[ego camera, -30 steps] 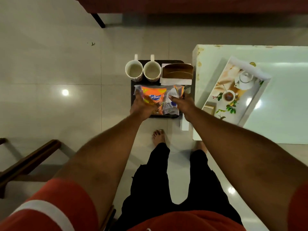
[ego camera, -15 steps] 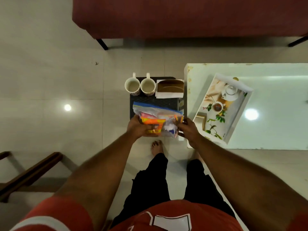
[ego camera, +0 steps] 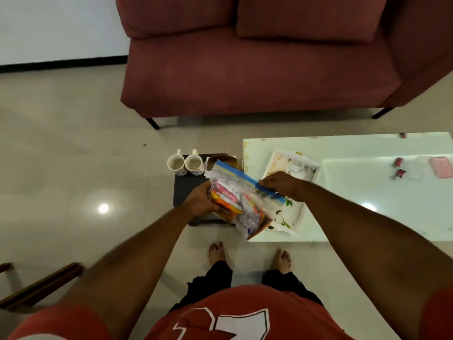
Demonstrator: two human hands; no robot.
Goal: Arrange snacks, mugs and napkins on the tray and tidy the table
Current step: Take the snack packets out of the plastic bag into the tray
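Observation:
Both hands hold a clear zip bag of snacks [ego camera: 241, 202] up in the air, between the dark stool [ego camera: 186, 190] and the white table [ego camera: 367, 192]. My left hand [ego camera: 201, 198] grips its lower left side, where orange and pink packets show through. My right hand [ego camera: 282, 184] pinches the bag's blue zip strip. Two white mugs [ego camera: 185, 164] stand side by side at the stool's far edge, with a brown napkin holder [ego camera: 224, 160] next to them, partly hidden by the bag. A white floral tray [ego camera: 300, 212] lies on the table's left end.
A maroon sofa [ego camera: 257, 69] fills the far side. On the table's right lie two small red wrapped sweets [ego camera: 399, 168] and a pink flat thing [ego camera: 441, 166]. A wooden chair arm [ego camera: 41, 283] juts in at lower left. My bare feet stand on the tiled floor.
The snack bag has been lifted off the stool and swung up and right toward the table. My right hand shifted to the blue zip strip. The view tilted up to the sofa.

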